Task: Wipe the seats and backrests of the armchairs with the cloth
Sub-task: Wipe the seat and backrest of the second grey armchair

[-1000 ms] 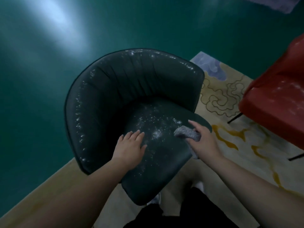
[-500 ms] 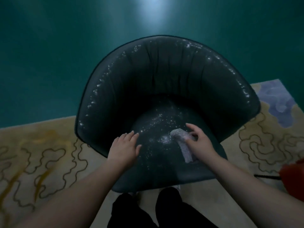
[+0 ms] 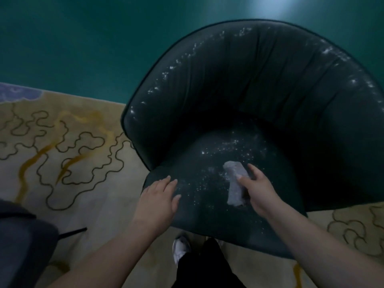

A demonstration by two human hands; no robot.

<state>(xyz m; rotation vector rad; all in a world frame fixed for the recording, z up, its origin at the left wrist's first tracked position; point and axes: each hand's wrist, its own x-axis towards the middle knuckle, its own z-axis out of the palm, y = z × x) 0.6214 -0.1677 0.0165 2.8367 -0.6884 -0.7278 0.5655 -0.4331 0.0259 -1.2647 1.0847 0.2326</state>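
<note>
head view: the cloth [image 3: 234, 182] is pinched on the seat [image 3: 207, 204] by the right hand [image 3: 260, 192]; left hand [image 3: 159, 196] fingers rest flat at seven o'clock. firm overlapping strokes toward twelve o'clock are advised.

The cloth [image 3: 235, 182] lies on the armchair [image 3: 259, 104] seat, right of the left hand [image 3: 159, 197], under the right hand [image 3: 259, 193].

No readable text, labels or numbers; view dim, perhaps blurred.
</note>
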